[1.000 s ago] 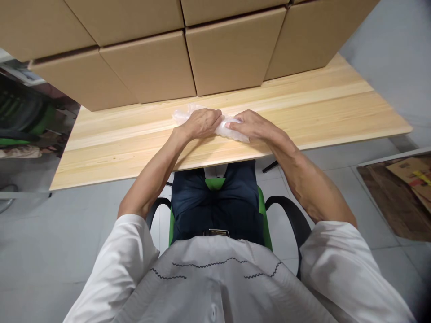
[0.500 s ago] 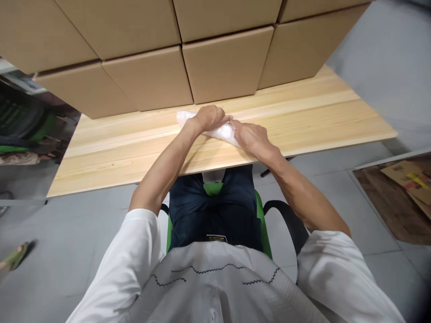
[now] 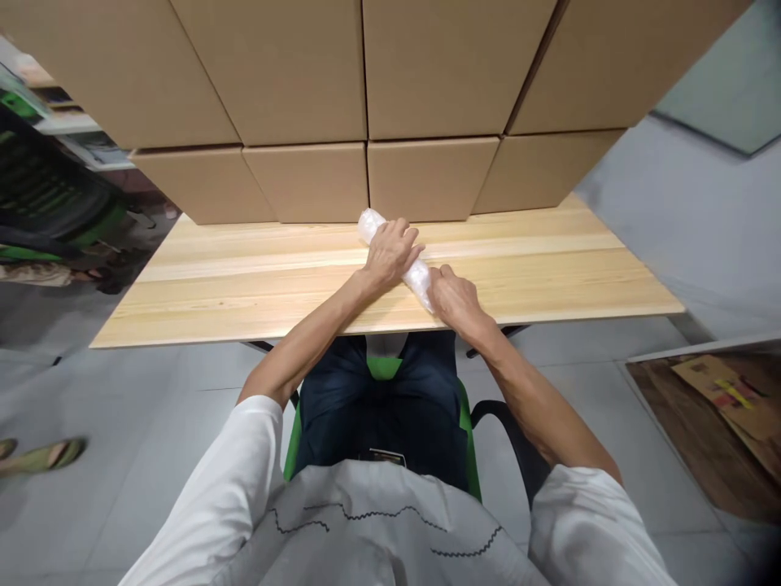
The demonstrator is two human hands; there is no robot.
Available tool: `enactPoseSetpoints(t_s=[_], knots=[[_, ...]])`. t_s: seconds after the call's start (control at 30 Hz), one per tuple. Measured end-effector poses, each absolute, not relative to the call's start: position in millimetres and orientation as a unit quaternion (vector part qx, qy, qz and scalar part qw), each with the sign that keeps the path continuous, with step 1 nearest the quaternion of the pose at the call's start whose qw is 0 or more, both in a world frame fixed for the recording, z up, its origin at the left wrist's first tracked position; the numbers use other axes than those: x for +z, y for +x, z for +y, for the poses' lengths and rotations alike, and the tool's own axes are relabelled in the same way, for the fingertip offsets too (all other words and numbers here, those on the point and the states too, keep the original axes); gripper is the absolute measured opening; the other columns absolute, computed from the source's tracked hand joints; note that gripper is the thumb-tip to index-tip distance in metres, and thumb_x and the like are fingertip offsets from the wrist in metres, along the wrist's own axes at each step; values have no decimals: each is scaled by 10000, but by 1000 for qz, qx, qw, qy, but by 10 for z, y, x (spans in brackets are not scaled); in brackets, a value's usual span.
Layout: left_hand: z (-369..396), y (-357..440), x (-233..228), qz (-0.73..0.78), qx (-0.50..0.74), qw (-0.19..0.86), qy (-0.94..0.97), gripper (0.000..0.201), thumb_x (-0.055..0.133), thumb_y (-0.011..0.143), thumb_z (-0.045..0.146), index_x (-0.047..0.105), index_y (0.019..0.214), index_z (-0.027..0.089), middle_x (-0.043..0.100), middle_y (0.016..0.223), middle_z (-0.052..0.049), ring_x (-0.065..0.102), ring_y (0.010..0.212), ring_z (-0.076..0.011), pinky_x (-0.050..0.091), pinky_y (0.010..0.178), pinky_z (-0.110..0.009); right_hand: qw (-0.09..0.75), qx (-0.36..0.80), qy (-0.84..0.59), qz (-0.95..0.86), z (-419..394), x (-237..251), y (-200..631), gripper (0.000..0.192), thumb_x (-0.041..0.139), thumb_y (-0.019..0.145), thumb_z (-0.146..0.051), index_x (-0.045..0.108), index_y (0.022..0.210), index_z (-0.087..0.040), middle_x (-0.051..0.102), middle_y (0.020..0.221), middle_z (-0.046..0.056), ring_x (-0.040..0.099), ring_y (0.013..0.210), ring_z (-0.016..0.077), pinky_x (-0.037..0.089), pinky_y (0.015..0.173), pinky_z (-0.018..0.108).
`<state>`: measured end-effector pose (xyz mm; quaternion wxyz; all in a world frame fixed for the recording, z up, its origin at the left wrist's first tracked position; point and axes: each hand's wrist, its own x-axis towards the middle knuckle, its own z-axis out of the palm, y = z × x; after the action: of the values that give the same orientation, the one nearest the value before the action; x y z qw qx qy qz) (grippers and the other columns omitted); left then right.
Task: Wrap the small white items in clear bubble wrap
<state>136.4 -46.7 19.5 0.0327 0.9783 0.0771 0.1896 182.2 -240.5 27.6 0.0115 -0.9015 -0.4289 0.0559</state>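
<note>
A roll of clear crinkled plastic wrap [image 3: 420, 278] lies slantwise on the pale wooden table [image 3: 244, 281]. My left hand [image 3: 390, 254] is closed over its upper part, with the roll's far end poking out beyond my fingers. Lower on the roll, my right hand [image 3: 455, 297] grips the near end close to the table's front edge. Both hands touch each other's side along the roll.
A wall of stacked cardboard boxes [image 3: 366, 98] stands along the table's back. I sit on a green and black chair [image 3: 384, 370]. Flattened cardboard [image 3: 723, 391] lies on the floor at right. A sandalled foot [image 3: 37, 456] shows at far left.
The plastic has gone from a loose bundle lying sideways to a tight roll turned slantwise. My hands moved closer together along it. The camera tilted up.
</note>
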Motion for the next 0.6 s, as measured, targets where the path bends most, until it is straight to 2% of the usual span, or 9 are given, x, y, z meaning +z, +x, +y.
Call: enactPoseSetpoints(t_s=[0.07, 0.13, 0.23, 0.3, 0.4, 0.5, 0.6], knots=[[-539, 1130, 122, 111, 218, 51, 968, 452, 489, 1218, 470, 715, 1460, 163, 682, 1549, -256, 641, 1393, -409, 483, 1176, -540, 6, 61, -902, -428, -2402, 305, 1774, 505, 350, 1148, -164, 697, 1508, -88, 734, 1493, 322, 836, 1209, 447, 635, 944, 503], [-614, 926, 55, 162, 221, 77, 958, 475, 504, 1212, 503, 700, 1494, 174, 695, 1496, -245, 678, 1334, -405, 530, 1124, -535, 1, 67, -903, -425, -2396, 352, 1701, 508, 349, 1147, -157, 697, 1509, -74, 740, 1501, 319, 841, 1221, 452, 642, 952, 509], [-674, 743, 23, 209, 187, 138, 950, 504, 549, 1192, 563, 698, 1510, 201, 718, 1419, -213, 739, 1242, -387, 588, 1067, -514, 0, 92, -896, -435, -2372, 440, 1528, 490, 348, 1176, -185, 704, 1493, -74, 774, 1478, 303, 838, 1257, 442, 637, 983, 493], [-658, 696, 61, 212, 157, 174, 949, 500, 597, 1166, 553, 688, 1526, 217, 718, 1434, -195, 757, 1261, -380, 607, 1084, -503, 14, 114, -878, -464, -2357, 484, 1392, 461, 365, 1216, -267, 723, 1447, -91, 813, 1431, 283, 835, 1267, 430, 624, 1004, 477], [-572, 662, 164, 194, 110, 185, 957, 485, 652, 1118, 472, 676, 1531, 219, 722, 1440, -185, 758, 1296, -381, 618, 1093, -491, 57, 137, -831, -536, -2368, 490, 1254, 429, 422, 1246, -419, 763, 1317, -168, 864, 1352, 220, 838, 1228, 392, 600, 998, 439], [-479, 603, 241, 169, 70, 149, 972, 476, 664, 1094, 408, 671, 1526, 208, 740, 1399, -193, 747, 1289, -387, 611, 1076, -486, 125, 130, -791, -585, -2419, 430, 1292, 444, 409, 1249, -452, 783, 1150, -234, 894, 1206, 139, 841, 1126, 343, 590, 970, 415], [-415, 546, 227, 153, 58, 102, 981, 538, 634, 1122, 398, 625, 1596, 146, 734, 1418, -227, 731, 1277, -390, 590, 1088, -489, 230, 46, -778, -583, -2408, 333, 1490, 461, 385, 1233, -411, 802, 1205, -216, 877, 1250, 165, 822, 1173, 352, 617, 1031, 464]])
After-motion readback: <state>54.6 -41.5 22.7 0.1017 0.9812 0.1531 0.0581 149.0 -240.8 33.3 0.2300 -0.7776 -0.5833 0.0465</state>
